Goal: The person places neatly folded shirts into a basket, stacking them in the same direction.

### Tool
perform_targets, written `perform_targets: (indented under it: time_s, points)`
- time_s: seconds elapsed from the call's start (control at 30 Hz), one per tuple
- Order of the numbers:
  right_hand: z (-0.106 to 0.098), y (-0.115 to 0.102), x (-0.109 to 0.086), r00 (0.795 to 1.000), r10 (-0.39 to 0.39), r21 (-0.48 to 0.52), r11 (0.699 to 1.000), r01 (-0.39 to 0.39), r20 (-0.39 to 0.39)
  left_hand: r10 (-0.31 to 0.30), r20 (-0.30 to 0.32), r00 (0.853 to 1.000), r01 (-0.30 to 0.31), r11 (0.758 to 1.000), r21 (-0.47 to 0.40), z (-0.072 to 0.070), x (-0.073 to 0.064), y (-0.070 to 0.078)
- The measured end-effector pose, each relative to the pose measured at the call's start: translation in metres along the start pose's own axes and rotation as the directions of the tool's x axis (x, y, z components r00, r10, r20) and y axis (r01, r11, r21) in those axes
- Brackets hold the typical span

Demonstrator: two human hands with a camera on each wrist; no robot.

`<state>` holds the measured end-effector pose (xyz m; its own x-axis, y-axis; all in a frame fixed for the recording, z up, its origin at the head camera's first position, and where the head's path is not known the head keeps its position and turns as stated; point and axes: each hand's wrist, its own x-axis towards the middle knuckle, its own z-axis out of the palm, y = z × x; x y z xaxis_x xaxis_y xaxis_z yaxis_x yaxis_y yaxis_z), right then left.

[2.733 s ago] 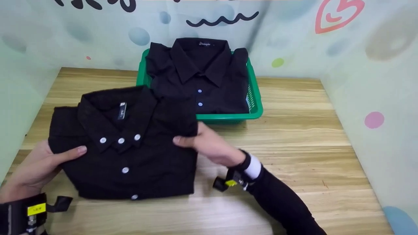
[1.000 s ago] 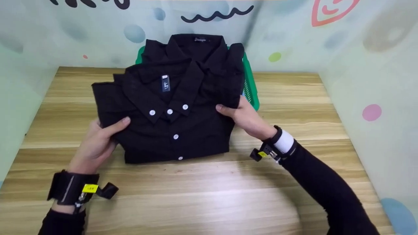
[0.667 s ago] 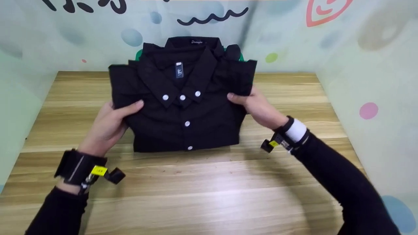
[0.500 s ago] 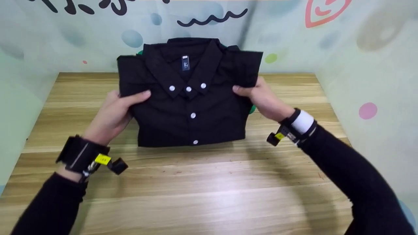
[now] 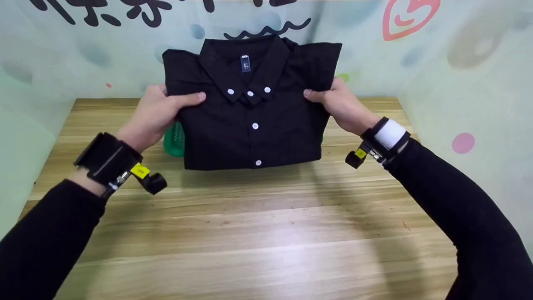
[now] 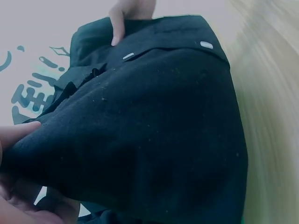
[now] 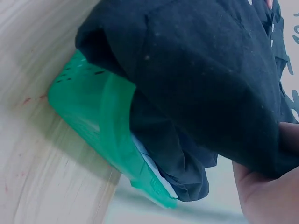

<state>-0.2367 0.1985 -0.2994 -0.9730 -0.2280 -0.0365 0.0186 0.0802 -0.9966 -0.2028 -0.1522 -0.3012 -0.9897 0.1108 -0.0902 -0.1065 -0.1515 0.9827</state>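
Note:
A folded black shirt with white buttons and a dark neck label is held up by both hands, collar away from the person. My left hand grips its left side, thumb on the front and fingers behind. On the other side my right hand holds it the same way. Behind and below the shirt is a green basket, mostly hidden in the head view. Another black shirt lies in the basket, seen in the right wrist view, with a light edge beside it.
The wooden table spreads out in front of the hands. Patterned light walls stand at the back and both sides, with black lettering on the rear one.
Both hands have carried the folded shirt from the table's left front, rightward and away from the person. It now covers the basket and the other shirt in the head view.

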Motion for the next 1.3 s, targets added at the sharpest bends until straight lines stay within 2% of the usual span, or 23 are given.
perform_targets:
  time_s: [0.2,0.4,0.53,0.7,0.87,1.07,1.3]
  points:
    - [0.004,-0.002,0.01,0.999,-0.024,-0.035,0.999,0.022,-0.047,0.014,-0.038,0.999,-0.009,0.99,0.142,0.0,0.012,0.007]
    - [0.005,0.0,0.016,0.997,0.002,-0.082,0.997,-0.008,-0.073,0.042,-0.075,0.996,-0.022,0.967,0.252,0.003,0.022,0.008]
    - [0.002,0.003,0.017,0.997,0.016,-0.087,0.996,-0.023,-0.077,0.051,-0.086,0.995,-0.024,0.957,0.288,0.006,0.029,0.005]
    - [-0.001,0.011,0.017,0.997,0.032,-0.091,0.995,-0.039,-0.071,0.049,-0.076,0.996,-0.018,0.932,0.362,0.007,0.033,-0.004]
    - [-0.002,0.017,0.02,0.996,0.066,-0.059,0.996,-0.07,-0.064,0.0,-0.066,0.998,0.026,0.919,0.393,0.005,0.037,-0.01]
    - [-0.002,0.017,0.026,0.988,0.129,-0.044,0.99,-0.133,-0.089,-0.031,-0.046,0.998,0.047,0.909,0.415,0.002,0.044,-0.012]
    - [-0.005,0.01,0.035,0.981,0.179,0.028,0.984,-0.178,-0.078,-0.069,-0.047,0.997,0.081,0.936,0.342,0.002,0.049,-0.009]
